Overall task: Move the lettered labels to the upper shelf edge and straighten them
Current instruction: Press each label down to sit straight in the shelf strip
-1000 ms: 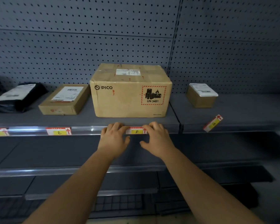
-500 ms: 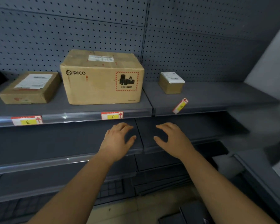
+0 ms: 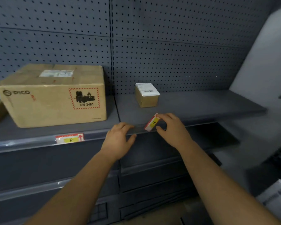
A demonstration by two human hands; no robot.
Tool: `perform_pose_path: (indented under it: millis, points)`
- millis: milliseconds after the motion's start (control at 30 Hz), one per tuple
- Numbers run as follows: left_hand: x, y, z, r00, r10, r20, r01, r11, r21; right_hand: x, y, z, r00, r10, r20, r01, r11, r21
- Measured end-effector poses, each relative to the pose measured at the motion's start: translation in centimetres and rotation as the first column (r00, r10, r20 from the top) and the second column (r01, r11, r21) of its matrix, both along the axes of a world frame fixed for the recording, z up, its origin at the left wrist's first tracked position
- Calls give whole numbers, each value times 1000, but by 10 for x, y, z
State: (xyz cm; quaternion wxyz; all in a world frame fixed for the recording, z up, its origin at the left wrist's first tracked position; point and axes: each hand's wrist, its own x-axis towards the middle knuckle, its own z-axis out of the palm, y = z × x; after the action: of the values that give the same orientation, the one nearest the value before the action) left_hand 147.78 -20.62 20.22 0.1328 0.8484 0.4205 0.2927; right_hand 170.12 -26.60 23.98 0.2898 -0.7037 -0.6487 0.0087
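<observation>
Both hands now up at the shelf edge: right hand fingers pinching tilted rectangular G label, left hand fingers spread.

The scene is dimly lit from above, glare is caught on the clear shelf strip left of the hands, and edges are blurred and bowed.

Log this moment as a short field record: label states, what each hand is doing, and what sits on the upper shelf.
G label: tilted, at the upper shelf edge, not straight
F label: level in the edge strip
right hand: fingers on the G label's upper end
left hand: resting on the shelf edge, beside the G label
on shelf: PICO box, small box
</observation>
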Motion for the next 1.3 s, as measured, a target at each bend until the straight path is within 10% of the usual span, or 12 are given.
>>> perform_pose_path:
  millis: [533, 1300]
  points:
    - [66, 12, -10, 978, 144, -151, -129, 986, 107, 34, 30, -32, 960, -4, 281, 41, 991, -127]
    - [100, 4, -15, 941, 241, -239, -193, 959, 205, 49, 21, -40, 1000, -18, 7, 19, 980, -199]
